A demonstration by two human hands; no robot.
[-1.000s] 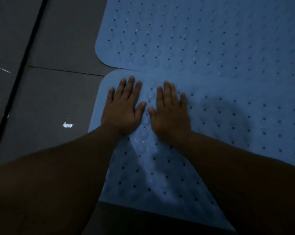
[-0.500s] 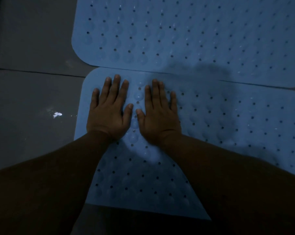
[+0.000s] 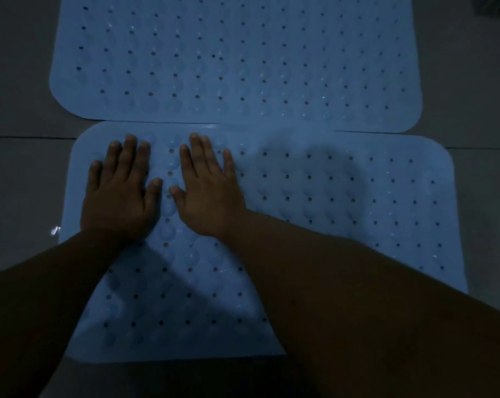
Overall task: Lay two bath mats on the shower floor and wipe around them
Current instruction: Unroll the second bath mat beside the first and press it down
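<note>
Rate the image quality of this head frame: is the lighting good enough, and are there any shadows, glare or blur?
Head view: dim and blue-tinted, but the near mat and far mat show their holes clearly; forearms are nearly black, while the left hand and right hand stay readable; a rounded shadow darkens the near mat right of the hands; one small glint on the floor at left; edges slightly soft.

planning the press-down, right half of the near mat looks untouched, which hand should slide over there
Right hand: it lies flat nearest the near mat's bare right half, with open mat beside it. The left hand sits by the left edge and would have to cross over.
</note>
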